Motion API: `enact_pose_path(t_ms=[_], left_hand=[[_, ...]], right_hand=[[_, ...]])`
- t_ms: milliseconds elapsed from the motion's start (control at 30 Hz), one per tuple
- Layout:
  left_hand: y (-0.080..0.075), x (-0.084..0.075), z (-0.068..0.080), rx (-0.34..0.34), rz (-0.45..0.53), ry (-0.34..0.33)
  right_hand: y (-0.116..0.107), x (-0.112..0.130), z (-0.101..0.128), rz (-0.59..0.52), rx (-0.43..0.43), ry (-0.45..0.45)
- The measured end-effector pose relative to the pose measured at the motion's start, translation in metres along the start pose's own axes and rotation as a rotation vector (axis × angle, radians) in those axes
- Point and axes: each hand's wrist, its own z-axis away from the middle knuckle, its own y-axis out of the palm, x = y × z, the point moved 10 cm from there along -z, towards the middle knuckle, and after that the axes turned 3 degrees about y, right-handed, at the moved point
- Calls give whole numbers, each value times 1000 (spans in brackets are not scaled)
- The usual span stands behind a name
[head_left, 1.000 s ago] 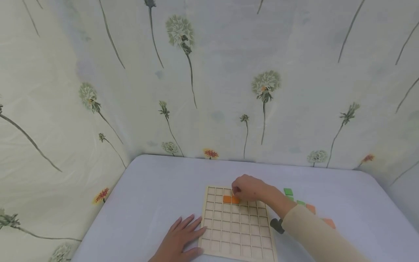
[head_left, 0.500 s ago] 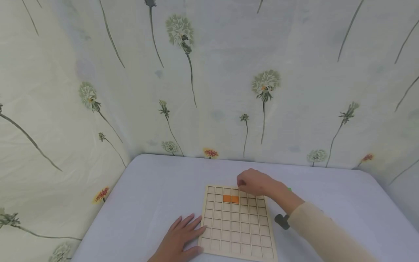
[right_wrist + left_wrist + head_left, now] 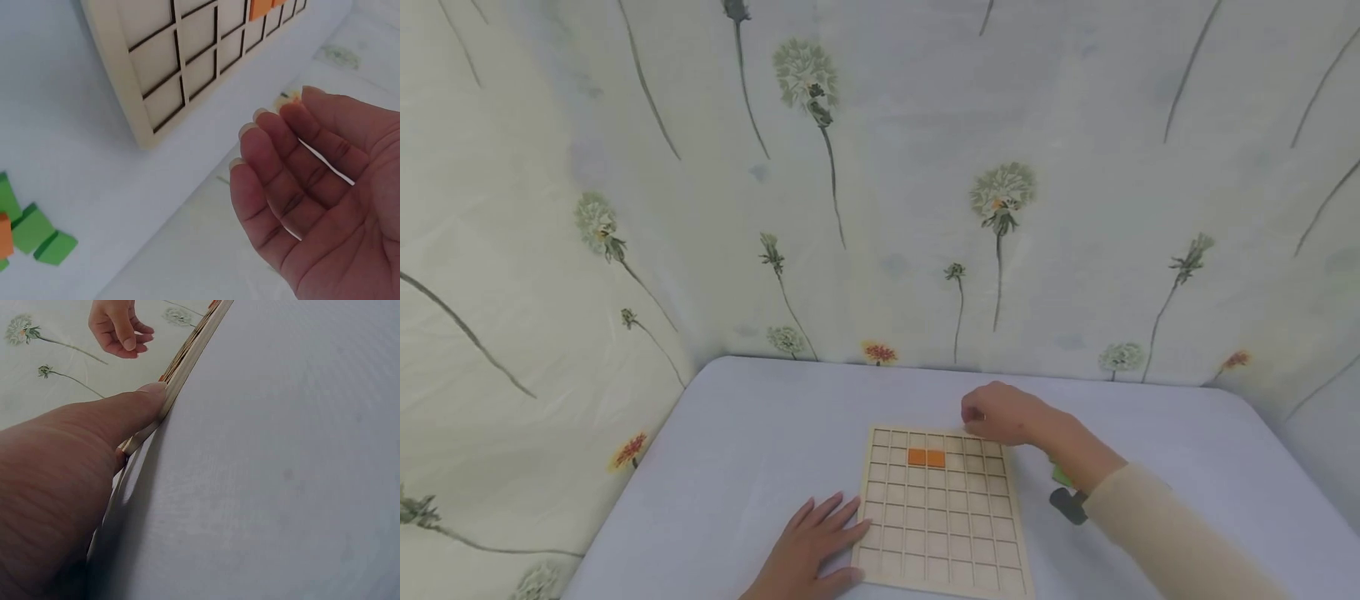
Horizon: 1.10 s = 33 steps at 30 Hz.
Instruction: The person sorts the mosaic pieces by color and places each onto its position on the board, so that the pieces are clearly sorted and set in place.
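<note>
A square wooden grid board [image 3: 938, 521] lies on the table in the head view. Two orange square tiles [image 3: 917, 457] sit side by side in cells of its second row from the far edge. My left hand [image 3: 812, 542] rests flat with spread fingers at the board's left edge; its thumb meets the board's side in the left wrist view. Over the board's far right corner hovers my right hand [image 3: 1003, 412]. In the right wrist view its fingers are loosely curled and hold nothing.
Several green tiles [image 3: 34, 230] and an orange tile [image 3: 5, 236] lie to the right of the board, mostly behind the right forearm in the head view. A dark rounded object [image 3: 1066, 505] shows beside the sleeve. A flower-patterned cloth [image 3: 895, 183] hangs behind the white table [image 3: 737, 450].
My right hand has drawn away from the orange tiles, moving right along the board's far edge. The left hand stays at the board's left side.
</note>
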Motion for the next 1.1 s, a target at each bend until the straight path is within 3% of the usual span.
enact_pose_path(t_ms=[167, 567, 867, 1100], left_hand=[[3, 0, 0, 21, 22, -25], [3, 0, -1, 1, 42, -27], [-3, -4, 2, -35, 3, 4], [2, 0, 1, -14, 14, -4]], right_hand=[[-9, -12, 12, 8, 2, -8], [-14, -39, 40, -31, 5, -1], [-2, -63, 56, -55, 40, 112], [3, -82, 72, -79, 64, 174]])
